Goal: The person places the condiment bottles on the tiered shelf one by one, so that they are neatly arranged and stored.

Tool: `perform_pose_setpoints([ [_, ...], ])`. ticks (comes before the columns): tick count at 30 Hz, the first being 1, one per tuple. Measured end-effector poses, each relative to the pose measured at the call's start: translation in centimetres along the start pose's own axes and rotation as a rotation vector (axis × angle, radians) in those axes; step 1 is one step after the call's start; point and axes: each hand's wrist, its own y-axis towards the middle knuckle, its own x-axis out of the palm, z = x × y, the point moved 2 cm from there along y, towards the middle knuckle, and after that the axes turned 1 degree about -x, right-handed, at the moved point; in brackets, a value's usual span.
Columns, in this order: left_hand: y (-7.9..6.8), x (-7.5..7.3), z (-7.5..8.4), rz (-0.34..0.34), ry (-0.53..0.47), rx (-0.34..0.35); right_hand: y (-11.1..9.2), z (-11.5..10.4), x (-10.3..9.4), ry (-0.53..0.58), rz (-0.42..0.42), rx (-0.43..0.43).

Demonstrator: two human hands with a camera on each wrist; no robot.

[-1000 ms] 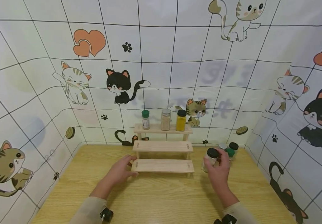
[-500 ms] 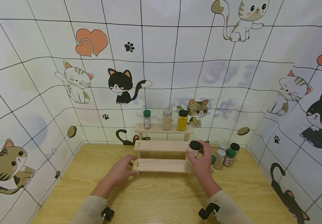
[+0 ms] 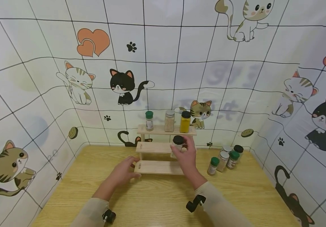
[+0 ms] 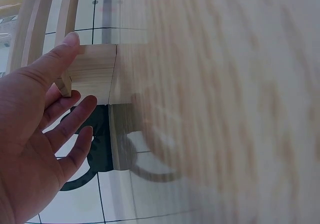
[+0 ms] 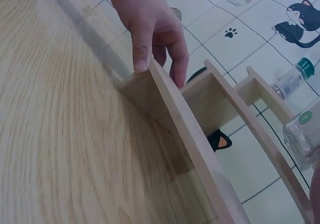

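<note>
A three-tier wooden shelf rack [image 3: 157, 167] stands at the back of the table. My left hand [image 3: 121, 171] holds the left end of its lowest board, thumb in front and fingers behind, as the left wrist view shows. My right hand [image 3: 188, 156] grips a clear spice jar with a black lid [image 3: 178, 140] at the right part of the middle tier. Part of the jar is hidden behind my fingers; in the right wrist view its clear base [image 5: 300, 141] looks close to the board, but I cannot tell whether it touches.
On the top tier stand a green-lidded jar [image 3: 149, 121], a silver-lidded jar [image 3: 169, 121] and a yellow jar with a black lid [image 3: 185, 122]. Several more jars, including a green-lidded one [image 3: 213, 165], stand right of the rack. A cat-print sheet [image 3: 163, 75] surrounds the wooden table [image 3: 151, 201].
My right hand has carried the black-lidded jar leftward from beside the other jars to the middle tier. The left hand has stayed at the rack's left end.
</note>
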Motion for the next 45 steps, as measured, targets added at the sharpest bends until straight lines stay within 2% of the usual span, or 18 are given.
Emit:
perform_pose_setpoints([
  [14,0.0,0.0,0.2,-0.008,0.009,-0.015,1.4,-1.1,5.8,0.073,-0.101,0.045],
  [19,0.0,0.0,0.2,-0.01,0.008,-0.009,2.0,-1.5,7.5,0.055,-0.131,0.068],
  [24,0.0,-0.2,0.4,-0.011,0.009,-0.008,2.4,-1.5,9.0,0.028,-0.155,0.135],
  [35,0.0,-0.1,0.3,-0.008,0.024,-0.014,3.1,-1.8,11.1,0.026,-0.175,0.132],
  [40,0.1,0.0,0.2,-0.008,0.022,-0.009,2.8,-1.5,11.6,0.0,-0.191,0.144],
  [45,0.3,-0.1,0.0,-0.002,0.028,0.006,2.6,-1.2,11.8,0.03,-0.208,0.143],
])
